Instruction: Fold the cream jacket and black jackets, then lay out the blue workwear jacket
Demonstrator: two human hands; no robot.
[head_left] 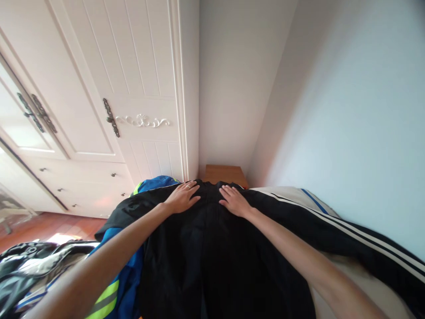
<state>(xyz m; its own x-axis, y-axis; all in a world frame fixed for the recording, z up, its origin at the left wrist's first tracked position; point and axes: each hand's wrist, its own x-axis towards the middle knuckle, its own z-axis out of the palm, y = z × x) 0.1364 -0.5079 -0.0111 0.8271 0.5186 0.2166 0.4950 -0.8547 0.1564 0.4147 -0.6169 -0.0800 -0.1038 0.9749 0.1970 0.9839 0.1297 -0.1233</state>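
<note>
A black jacket [206,248] lies spread out in front of me, its collar end away from me. White stripes run down its right sleeve [318,210], which stretches out to the right. My left hand [182,196] rests flat on the upper left of the jacket, fingers spread, a ring on one finger. On the upper right, near the collar, my right hand [234,200] also lies flat with its fingers stretched out. Neither hand grips the cloth. A blue garment with yellow-green and grey bands [128,274] shows from under the jacket's left side.
A white wardrobe [146,57] with dark metal handles stands at the left and back. A brown wooden piece [224,172] sits beyond the jacket. At right is a pale wall [358,110]. More clothes [43,266] are heaped at lower left, above a reddish wooden floor [43,226].
</note>
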